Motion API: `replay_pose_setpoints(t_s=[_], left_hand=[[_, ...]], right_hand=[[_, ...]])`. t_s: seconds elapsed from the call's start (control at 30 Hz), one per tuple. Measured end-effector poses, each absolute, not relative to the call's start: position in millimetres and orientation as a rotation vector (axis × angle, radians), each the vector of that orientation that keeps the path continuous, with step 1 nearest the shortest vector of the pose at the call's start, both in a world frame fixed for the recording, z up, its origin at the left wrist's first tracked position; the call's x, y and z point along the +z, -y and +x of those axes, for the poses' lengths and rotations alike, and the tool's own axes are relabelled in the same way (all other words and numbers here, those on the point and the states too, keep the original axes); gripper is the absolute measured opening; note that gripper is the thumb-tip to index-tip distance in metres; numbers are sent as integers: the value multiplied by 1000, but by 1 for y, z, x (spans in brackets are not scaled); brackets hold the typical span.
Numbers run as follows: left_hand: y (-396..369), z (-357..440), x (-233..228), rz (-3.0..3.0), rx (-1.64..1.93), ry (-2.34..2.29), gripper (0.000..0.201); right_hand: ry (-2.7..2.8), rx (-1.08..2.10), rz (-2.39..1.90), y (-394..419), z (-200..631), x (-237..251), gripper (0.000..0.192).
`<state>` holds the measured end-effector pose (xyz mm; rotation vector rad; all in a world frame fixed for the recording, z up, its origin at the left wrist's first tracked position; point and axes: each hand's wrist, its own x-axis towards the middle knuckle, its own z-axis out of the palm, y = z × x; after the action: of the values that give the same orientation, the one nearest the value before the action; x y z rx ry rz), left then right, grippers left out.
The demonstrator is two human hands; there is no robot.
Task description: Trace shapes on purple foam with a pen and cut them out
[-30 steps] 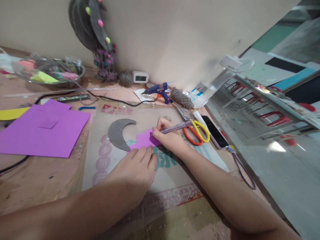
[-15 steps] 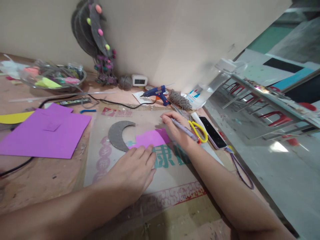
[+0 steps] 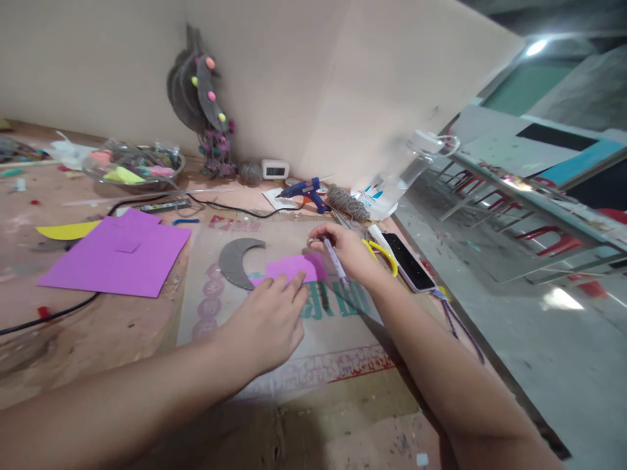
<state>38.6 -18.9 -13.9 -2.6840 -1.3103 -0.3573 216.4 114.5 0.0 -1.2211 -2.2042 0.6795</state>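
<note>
A small purple paper piece [image 3: 292, 267] lies on a printed cardboard sheet [image 3: 337, 333], partly under a grey crescent-shaped cutout [image 3: 235, 260]. My left hand [image 3: 267, 320] rests flat with its fingertips on the near edge of the purple piece. Just right of that piece, my right hand [image 3: 345, 251] grips a pen [image 3: 336, 261], which points down and toward me. Behind my right hand, scissors with yellow and orange handles [image 3: 382, 251] lie mostly hidden.
A large purple sheet [image 3: 120, 258] and a yellow scrap [image 3: 66, 230] lie at the left. A blue glue gun [image 3: 304, 190], twine [image 3: 349, 202], a phone [image 3: 409, 261], a small clock [image 3: 275, 170] and a bowl of scraps [image 3: 132, 171] sit near the wall. A black cable [image 3: 53, 314] crosses the left.
My right hand has lifted the pen off the purple piece and drawn back to its right, turning the pen. The left hand stays on the piece. The view has shifted.
</note>
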Motion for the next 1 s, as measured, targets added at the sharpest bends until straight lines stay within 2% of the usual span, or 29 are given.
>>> replay_pose_setpoints(t_s=[0.07,0.2,0.5,0.67,0.87,1.0], left_hand=[[17,45,-11,-2673,-300,1319,45],[15,50,-11,-2670,-291,1336,45],[13,49,-12,-2728,-263,1361,40],[16,51,-10,-2701,-226,1342,43],[20,57,-16,-2645,-236,1349,40],[21,58,-18,-2628,-241,1368,43]], right_hand=[[2294,831,-1134,-105,214,8,13],[2461,883,-1159,-92,210,9,14],[2569,450,-1017,-87,200,-7,16],[2514,687,-1058,-91,202,-3,9],[2526,491,-1030,-90,199,-6,13],[2502,662,-1053,-91,202,-6,9]])
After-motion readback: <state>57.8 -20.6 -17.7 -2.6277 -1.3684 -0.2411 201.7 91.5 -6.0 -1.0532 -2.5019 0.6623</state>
